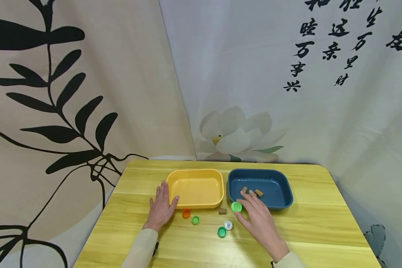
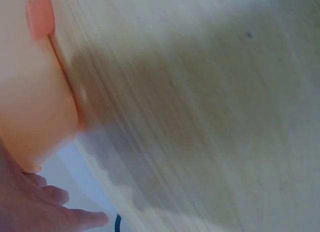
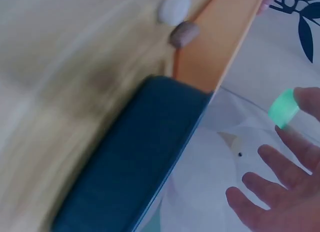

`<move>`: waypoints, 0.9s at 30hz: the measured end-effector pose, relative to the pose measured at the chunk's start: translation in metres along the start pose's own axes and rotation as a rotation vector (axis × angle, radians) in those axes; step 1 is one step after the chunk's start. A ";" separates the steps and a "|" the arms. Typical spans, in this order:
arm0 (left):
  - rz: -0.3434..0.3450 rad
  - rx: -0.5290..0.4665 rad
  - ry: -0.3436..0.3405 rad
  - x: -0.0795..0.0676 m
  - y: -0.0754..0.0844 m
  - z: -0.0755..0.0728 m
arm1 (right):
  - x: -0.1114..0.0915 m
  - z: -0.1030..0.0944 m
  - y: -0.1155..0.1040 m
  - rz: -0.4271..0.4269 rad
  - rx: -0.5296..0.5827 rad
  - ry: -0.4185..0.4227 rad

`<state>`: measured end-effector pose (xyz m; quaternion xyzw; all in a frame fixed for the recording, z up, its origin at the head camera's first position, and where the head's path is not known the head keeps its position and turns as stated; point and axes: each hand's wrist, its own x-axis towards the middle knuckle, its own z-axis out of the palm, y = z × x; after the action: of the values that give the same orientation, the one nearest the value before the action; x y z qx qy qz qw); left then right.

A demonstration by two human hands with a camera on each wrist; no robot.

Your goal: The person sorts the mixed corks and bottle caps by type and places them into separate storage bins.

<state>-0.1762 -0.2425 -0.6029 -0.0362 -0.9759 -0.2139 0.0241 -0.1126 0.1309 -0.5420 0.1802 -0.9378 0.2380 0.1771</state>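
Between thumb and index finger, my right hand (image 1: pixel 259 221) pinches a light green bottle cap (image 1: pixel 236 207), held over the near left corner of the blue tray (image 1: pixel 276 186); its other fingers are spread in the right wrist view. Two brown corks (image 1: pixel 259 193) lie inside that tray. My left hand (image 1: pixel 159 210) rests against the left end of the yellow tray (image 1: pixel 195 188), fingers extended along its side and thumb at the near edge. The left wrist view shows this tray in orange tones, with the hand (image 2: pixel 40 207) at its end.
In front of the trays lie an orange cap (image 1: pixel 186 213), a small green cap (image 1: pixel 195 220), a white cap (image 1: pixel 228 225) and a darker green cap (image 1: pixel 222 232). One cork (image 1: pixel 222 211) sits near the gap between the trays. Printed curtains hang behind the wooden table (image 1: pixel 194 249).
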 end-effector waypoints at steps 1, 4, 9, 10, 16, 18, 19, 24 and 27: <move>0.001 -0.001 -0.001 0.000 0.001 0.000 | 0.005 0.002 -0.004 0.001 0.010 0.000; 0.003 -0.004 0.003 0.001 0.001 0.001 | 0.020 0.010 -0.015 -0.008 0.026 0.008; 0.014 0.001 0.024 0.000 -0.001 0.004 | 0.043 0.028 -0.033 -0.036 0.041 -0.014; 0.014 0.002 0.022 0.000 -0.001 0.004 | 0.047 0.032 -0.036 -0.044 0.036 -0.023; 0.000 -0.013 -0.008 0.002 -0.001 0.003 | 0.068 0.057 -0.050 -0.094 -0.044 -0.073; -0.006 -0.018 -0.012 0.002 -0.001 0.004 | 0.073 0.066 -0.053 -0.116 -0.086 -0.084; -0.007 -0.020 -0.011 0.002 -0.001 0.004 | 0.075 0.070 -0.055 -0.126 -0.105 -0.088; -0.008 -0.019 -0.008 0.002 -0.002 0.005 | 0.085 0.090 -0.062 -0.137 -0.174 -0.124; -0.010 -0.016 -0.003 0.002 -0.002 0.006 | 0.092 0.099 -0.063 -0.113 -0.186 -0.145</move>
<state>-0.1785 -0.2420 -0.6089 -0.0321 -0.9744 -0.2217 0.0212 -0.1903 0.0054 -0.5612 0.2324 -0.9546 0.1258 0.1379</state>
